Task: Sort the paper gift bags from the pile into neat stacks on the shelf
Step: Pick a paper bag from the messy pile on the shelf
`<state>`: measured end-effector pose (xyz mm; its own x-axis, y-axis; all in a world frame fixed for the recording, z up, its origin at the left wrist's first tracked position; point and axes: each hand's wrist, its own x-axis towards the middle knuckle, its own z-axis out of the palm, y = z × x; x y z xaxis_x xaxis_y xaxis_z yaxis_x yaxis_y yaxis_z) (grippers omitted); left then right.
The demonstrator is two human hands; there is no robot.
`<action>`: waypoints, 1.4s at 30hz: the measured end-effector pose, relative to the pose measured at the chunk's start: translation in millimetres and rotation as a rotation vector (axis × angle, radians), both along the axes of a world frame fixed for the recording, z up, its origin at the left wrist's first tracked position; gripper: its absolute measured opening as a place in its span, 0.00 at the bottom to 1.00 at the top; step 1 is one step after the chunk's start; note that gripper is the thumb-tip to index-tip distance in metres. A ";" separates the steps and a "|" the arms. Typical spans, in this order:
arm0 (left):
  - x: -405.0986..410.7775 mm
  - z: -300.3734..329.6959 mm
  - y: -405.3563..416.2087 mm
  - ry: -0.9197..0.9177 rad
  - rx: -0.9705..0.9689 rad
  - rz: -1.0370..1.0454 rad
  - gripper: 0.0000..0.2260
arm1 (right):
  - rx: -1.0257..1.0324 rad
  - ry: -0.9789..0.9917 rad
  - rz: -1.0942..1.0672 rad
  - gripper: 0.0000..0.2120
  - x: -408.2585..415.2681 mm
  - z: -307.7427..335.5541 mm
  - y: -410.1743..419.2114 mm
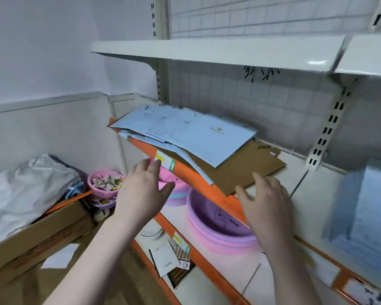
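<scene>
White shelving fills the corner, and with both the left hand (141,190) and right hand (265,197) spread, holding nothing, the ragged pile of gift bags (185,133) at twelve o'clock overhangs the orange shelf edge (185,172) and could, I reckon, slide off if nudged.

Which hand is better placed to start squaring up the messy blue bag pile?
Left, probably. The left hand is open at the shelf's orange edge, right below the overhanging blue bags. The right hand is open over the brown bags, farther from the blue ones.
</scene>
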<state>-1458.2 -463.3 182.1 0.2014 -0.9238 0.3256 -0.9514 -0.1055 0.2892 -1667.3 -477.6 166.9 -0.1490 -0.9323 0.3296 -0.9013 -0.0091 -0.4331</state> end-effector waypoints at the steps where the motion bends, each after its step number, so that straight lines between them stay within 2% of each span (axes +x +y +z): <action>1: 6.3 3.3 -17.3 0.003 0.010 -0.017 0.28 | 0.015 0.007 -0.020 0.25 6.0 1.8 -12.2; 10: 26.2 14.6 -146.4 0.036 0.090 -0.191 0.26 | 0.135 -0.016 -0.093 0.26 40.2 9.2 -79.8; 21: 21.3 10.1 -273.1 -0.115 0.229 -0.450 0.37 | 0.127 0.049 -0.304 0.26 85.3 -1.6 -130.0; 24: 23.0 6.7 -293.6 -0.086 0.274 -0.495 0.37 | 0.181 0.077 -0.353 0.28 92.5 -3.2 -140.2; 28: 20.5 2.1 -308.9 -0.084 0.243 -0.511 0.39 | 0.211 0.105 -0.408 0.29 102.0 -6.2 -148.7; 31: 20.9 0.2 -315.6 0.002 0.203 -0.507 0.40 | 0.193 0.093 -0.422 0.27 107.7 -10.3 -155.5; 38: 32.1 -0.1 -325.5 0.384 0.154 -0.526 0.37 | 0.152 -0.041 -0.490 0.28 112.2 -11.7 -163.0; 42: 39.3 5.2 -324.7 0.638 0.071 -0.568 0.30 | 0.099 -0.177 -0.536 0.30 117.1 -7.3 -165.5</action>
<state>-1418.9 -788.0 187.3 -0.1733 -0.9539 0.2449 -0.5225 0.2998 0.7982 -1550.3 -643.1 159.6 -0.6545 -0.7362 0.1720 -0.6826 0.4776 -0.5531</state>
